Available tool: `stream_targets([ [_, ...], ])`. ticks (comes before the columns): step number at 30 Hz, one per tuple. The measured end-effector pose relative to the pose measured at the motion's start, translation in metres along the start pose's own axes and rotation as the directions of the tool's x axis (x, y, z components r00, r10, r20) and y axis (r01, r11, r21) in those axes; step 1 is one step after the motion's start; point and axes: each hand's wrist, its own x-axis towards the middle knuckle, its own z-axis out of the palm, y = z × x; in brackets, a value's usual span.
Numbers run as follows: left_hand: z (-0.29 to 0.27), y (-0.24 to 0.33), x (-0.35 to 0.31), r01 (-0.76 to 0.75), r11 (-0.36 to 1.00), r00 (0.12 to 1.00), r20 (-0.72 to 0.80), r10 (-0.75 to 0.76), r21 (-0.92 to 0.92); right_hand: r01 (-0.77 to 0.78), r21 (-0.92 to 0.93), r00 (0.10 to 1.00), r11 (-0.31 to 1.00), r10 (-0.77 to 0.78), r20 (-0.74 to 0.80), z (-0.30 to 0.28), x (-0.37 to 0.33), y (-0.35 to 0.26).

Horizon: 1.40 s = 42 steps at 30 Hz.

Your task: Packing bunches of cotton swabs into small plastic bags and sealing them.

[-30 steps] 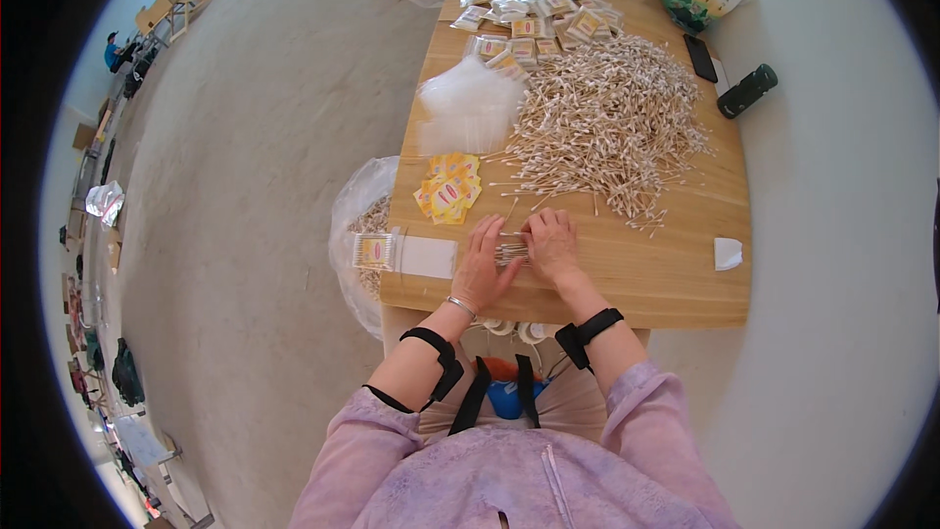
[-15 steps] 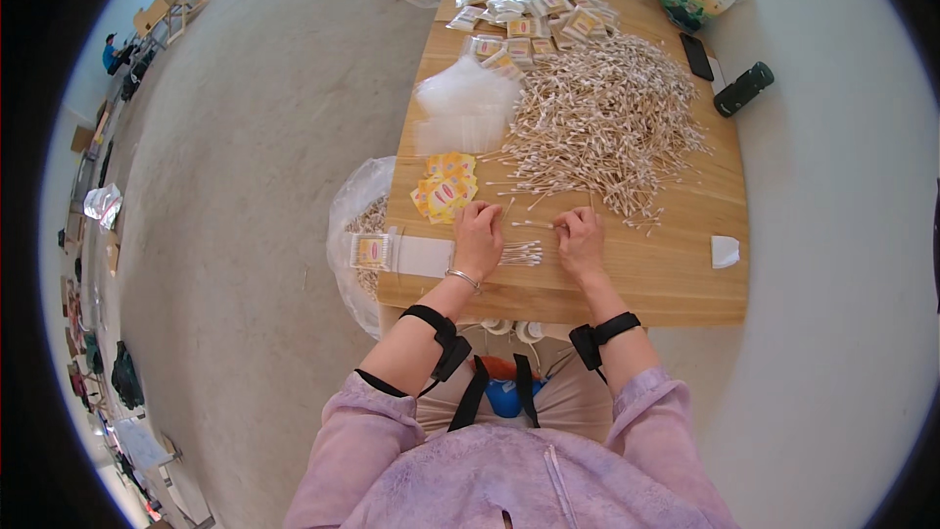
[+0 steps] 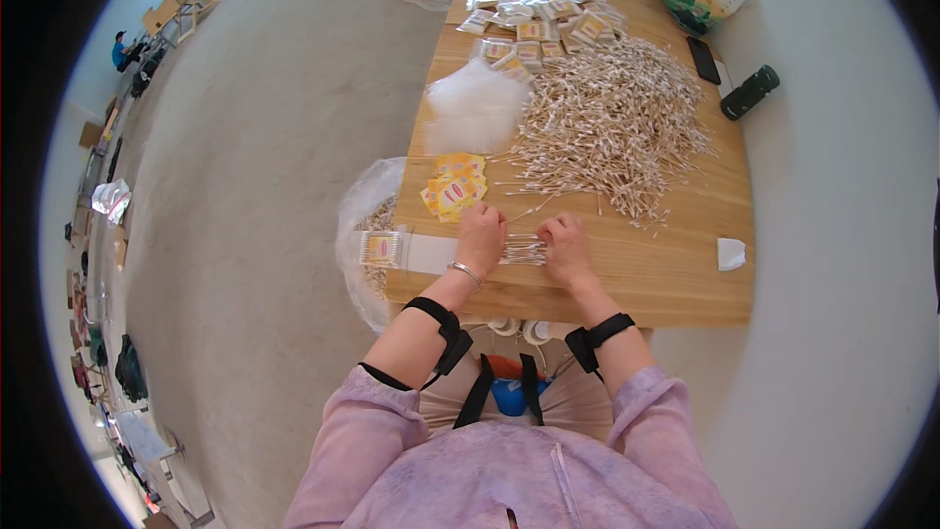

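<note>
Head view, remote: I'm watching a small row of cotton swabs (image 3: pixel 522 251) lying side by side on the desk (image 3: pixel 666 284), close to its near edge and toward the near left corner, sticks running roughly parallel to that edge. The left hand (image 3: pixel 481 238) is resting just beyond the row's left end, fingers bunched together near the tip of a loose swab (image 3: pixel 527 212); whether they are gripping it, I'm not managing to tell. The right hand (image 3: pixel 566 249) is sitting at the row's right end, fingers curled inward close to the white tips, and again I'm not making out whether anything is being pinched. To the left, a white strip (image 3: pixel 431 254) is lying beside the left hand, and a filled pack (image 3: pixel 380 249) is apparently jutting past the left edge. Yellow cards (image 3: pixel 456 188) are overlapping nearer that edge, below the clear sleeves (image 3: pixel 477 110); the big swab heap (image 3: pixel 617 127) is spreading farther back toward the right edge. Handling, my judgement: I'm expecting very light, stiff, thin sticks, prone to rolling and perhaps snapping if bent, with soft ends squashing easily. I'm favouring a gentle hold around the bare middles, or flat fingers squaring both ends together.
</note>
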Motion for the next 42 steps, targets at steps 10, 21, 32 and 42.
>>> stream_targets([
  [10,-0.012,0.009,-0.011,0.0,1.0,0.998,0.064,-0.001,0.027,-0.066,0.003,0.996,0.998,0.066,-0.053,-0.006,-0.005,-0.003],
  [21,-0.008,-0.01,-0.003,-0.146,0.989,0.978,0.155,0.141,0.017,-0.111,-0.007,0.994,0.994,0.111,0.007,-0.004,-0.004,-0.004],
  [32,-0.143,-0.032,-0.058,0.197,0.935,0.918,-0.278,-0.282,-0.296,-0.127,0.114,0.992,0.985,0.127,0.004,0.002,-0.01,-0.001],
  [42,-0.143,-0.212,-0.126,0.602,0.799,0.698,-0.482,-0.53,-0.006,0.057,-0.376,0.983,0.925,0.013,0.181,0.001,-0.036,-0.05],
])
